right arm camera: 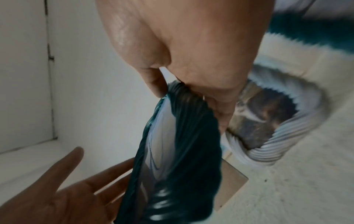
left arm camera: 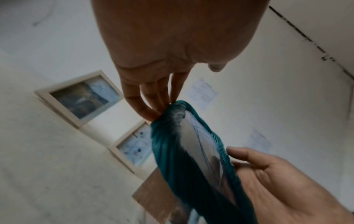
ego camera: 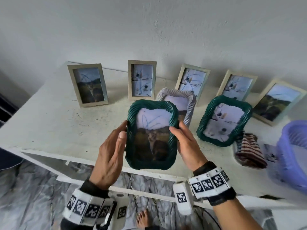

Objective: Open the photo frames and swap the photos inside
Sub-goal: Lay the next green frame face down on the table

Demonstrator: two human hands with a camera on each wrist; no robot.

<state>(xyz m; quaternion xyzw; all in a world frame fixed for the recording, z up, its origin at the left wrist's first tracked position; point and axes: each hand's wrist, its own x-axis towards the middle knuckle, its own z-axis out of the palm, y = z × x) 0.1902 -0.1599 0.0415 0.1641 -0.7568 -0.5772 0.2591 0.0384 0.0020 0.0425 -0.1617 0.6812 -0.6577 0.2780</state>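
A dark green ribbed photo frame (ego camera: 151,135) with a photo of an animal under a pale sky is held upright above the white table's front edge (ego camera: 49,122). My right hand (ego camera: 178,131) grips its right edge, thumb on the front and fingers behind. My left hand (ego camera: 123,128) lies flat along its left edge with straight fingers, whose tips touch the frame's top corner (left arm camera: 172,109) in the left wrist view. In the right wrist view the frame (right arm camera: 182,136) shows edge-on with its brown back stand (right arm camera: 229,181) sticking out.
A white ribbed frame (ego camera: 187,103) stands just behind the held one, and a second green frame (ego camera: 224,120) stands to its right. Several beige frames (ego camera: 142,79) line the wall. A striped cloth (ego camera: 249,151) and a purple basket (ego camera: 292,155) sit at the right.
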